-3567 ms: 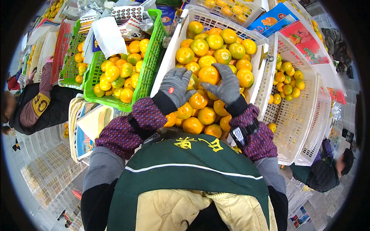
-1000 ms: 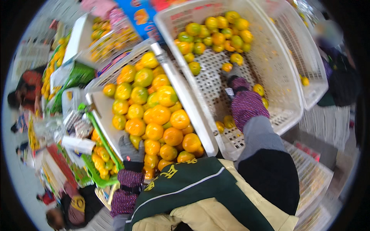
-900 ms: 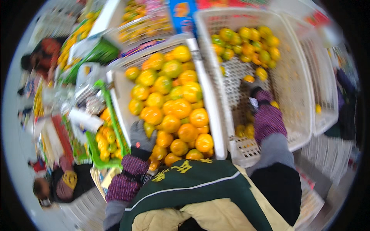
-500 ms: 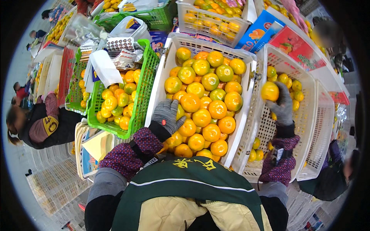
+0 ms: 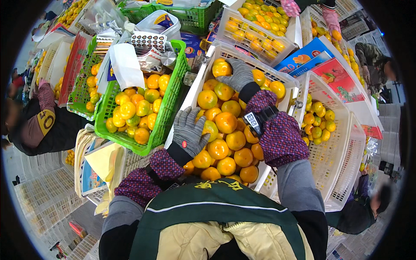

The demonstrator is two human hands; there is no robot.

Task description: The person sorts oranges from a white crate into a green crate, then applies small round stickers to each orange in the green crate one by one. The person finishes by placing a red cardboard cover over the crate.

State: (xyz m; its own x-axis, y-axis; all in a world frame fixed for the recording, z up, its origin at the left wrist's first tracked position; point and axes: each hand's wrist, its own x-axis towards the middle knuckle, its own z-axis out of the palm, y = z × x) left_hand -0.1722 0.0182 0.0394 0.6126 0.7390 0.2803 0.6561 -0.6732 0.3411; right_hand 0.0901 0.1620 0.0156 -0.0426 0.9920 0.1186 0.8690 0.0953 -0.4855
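Observation:
A white crate [image 5: 297,92] full of orange and greenish-yellow citrus fruit sits in front of me. My right hand [image 5: 237,77], in a grey glove, reaches into its upper part with fingers closed round a fruit [image 5: 221,68]. Its thumb side is among the other fruit. My left hand [image 5: 188,132], also gloved, lies spread on fruit [image 5: 209,129] along the crate's left side, fingers apart. Left of the crate stands a green basket [image 5: 167,112] of smaller fruit, with labels [image 5: 148,40] and white paper [image 5: 125,65] on top.
A perforated white crate [image 5: 332,169] with some small fruit stands at right, beside flat red cartons [image 5: 336,82]. More fruit crates [image 5: 255,43] are at the back. Folders [image 5: 93,162] lie at lower left. Co-workers are at left [image 5: 30,125], right [image 5: 364,208] and upper right [image 5: 329,15].
My right hand has come from the right-hand crate, where it held a fruit, into the upper part of the middle crate. My left hand remains at that crate's left side.

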